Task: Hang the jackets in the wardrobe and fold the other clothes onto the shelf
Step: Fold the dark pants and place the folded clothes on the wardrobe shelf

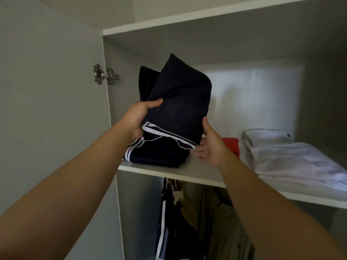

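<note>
A folded dark navy garment (178, 102) with white trim is held tilted up over the left end of the wardrobe shelf (202, 174). My left hand (139, 117) grips its left edge, thumb on top. My right hand (210, 143) holds its lower right corner, thumb up along the side. Under it lies another folded navy garment with white stripes (154, 154), flat on the shelf. Jackets (189, 218) hang in the compartment below the shelf.
A folded red garment (231, 145) and a stack of folded white clothes (285, 156) lie on the shelf to the right. The open wardrobe door (47, 109) with its metal hinge (105, 74) stands on the left. Another shelf board (206, 17) runs above.
</note>
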A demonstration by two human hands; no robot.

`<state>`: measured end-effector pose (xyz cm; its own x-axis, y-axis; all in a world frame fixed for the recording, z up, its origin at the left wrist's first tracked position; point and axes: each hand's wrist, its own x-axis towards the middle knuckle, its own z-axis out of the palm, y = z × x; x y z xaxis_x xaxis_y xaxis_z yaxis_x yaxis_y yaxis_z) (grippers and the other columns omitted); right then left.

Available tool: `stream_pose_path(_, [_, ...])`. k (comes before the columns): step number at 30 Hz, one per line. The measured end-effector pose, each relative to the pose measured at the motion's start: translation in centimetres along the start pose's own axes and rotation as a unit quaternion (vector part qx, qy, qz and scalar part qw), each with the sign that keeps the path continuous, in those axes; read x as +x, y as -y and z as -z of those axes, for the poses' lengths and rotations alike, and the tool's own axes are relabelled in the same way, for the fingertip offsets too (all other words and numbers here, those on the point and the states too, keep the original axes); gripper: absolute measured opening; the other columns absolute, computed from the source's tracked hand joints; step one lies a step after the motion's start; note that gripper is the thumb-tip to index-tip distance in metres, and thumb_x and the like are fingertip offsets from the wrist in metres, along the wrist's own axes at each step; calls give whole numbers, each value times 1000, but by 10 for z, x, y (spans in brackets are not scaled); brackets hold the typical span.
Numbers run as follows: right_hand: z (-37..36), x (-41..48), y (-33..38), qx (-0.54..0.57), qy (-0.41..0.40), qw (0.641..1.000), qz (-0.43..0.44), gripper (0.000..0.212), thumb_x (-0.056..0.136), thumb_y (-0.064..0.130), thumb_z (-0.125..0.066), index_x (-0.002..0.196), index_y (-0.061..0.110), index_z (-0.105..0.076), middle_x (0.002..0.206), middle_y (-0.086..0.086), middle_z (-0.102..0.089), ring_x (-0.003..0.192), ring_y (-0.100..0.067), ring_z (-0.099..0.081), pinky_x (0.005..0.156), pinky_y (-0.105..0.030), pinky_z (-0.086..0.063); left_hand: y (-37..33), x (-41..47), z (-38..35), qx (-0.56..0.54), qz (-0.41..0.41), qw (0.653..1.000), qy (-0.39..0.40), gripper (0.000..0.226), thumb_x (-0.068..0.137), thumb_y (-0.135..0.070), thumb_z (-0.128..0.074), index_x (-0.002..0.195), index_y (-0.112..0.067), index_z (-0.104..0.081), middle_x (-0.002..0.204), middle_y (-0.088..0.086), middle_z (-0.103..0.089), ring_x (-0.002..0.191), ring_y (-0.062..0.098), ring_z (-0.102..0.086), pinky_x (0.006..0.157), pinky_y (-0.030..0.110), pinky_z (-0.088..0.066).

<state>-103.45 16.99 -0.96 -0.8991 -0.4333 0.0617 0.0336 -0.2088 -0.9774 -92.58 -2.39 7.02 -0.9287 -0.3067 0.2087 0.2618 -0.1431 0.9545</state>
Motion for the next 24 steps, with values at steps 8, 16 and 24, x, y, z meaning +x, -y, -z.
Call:
stream_pose_path(8, [-14,74,22,12,-16,997,71,46,86,50,-75,111,11,-72,96,-5,-79,80,-24,-77,55,-35,-60,7,62,37,-26,65,997,-19,43,89,-37,-70,123,-10,-68,116,11,-74,101,31,-73,88,45,-58])
stream_pose_path(16, [-30,115,33,-68,-96,987,109,19,84,29,-78,83,11,-72,84,-11,-77,62,-24,-73,54,-35,-58,18,110,76,-6,118,993,-21,42,88,-39,-71,112,-5,-72,112,14,-75,90,32,-75,76,43,-61])
stream_pose_path(24, [-41,130,-27,-376,-153,900,157,28,94,40,-60,116,23,-65,116,-2,-67,89,-18,-63,68,-20,-43,44,149,102,336,181,921,-84,24,101,-18,-55,79,-8,-61,63,6,-67,62,23,-61,54,28,-49])
